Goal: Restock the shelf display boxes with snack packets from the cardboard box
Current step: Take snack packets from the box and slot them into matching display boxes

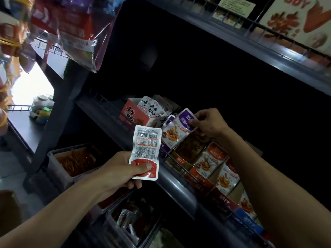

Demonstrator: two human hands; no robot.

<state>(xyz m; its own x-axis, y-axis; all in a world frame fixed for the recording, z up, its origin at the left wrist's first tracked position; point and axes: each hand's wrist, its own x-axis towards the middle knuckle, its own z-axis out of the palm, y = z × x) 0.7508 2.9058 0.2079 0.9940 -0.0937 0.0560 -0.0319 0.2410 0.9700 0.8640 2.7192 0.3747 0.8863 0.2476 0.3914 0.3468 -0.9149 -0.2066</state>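
My left hand [123, 171] grips a red and white snack packet [146, 149] by its lower end, back side with the barcode facing me, in front of the shelf edge. My right hand [208, 124] pinches the top of a purple and white snack packet [177, 130] that stands at the purple display box [165, 149] on the middle shelf. To the right stand orange display boxes [200, 180] with orange packets [210, 161] upright in them. A red display box [135, 115] with white packets sits further back on the same shelf. The cardboard box is out of view.
The dark metal shelf rail [179, 187] runs diagonally under the boxes. Clear plastic bins [60, 167] of loose snacks sit on the lower shelf, another bin [123, 222] below my left arm. Bagged goods [80, 33] hang at the upper left. The upper shelf [250, 38] carries a printed carton.
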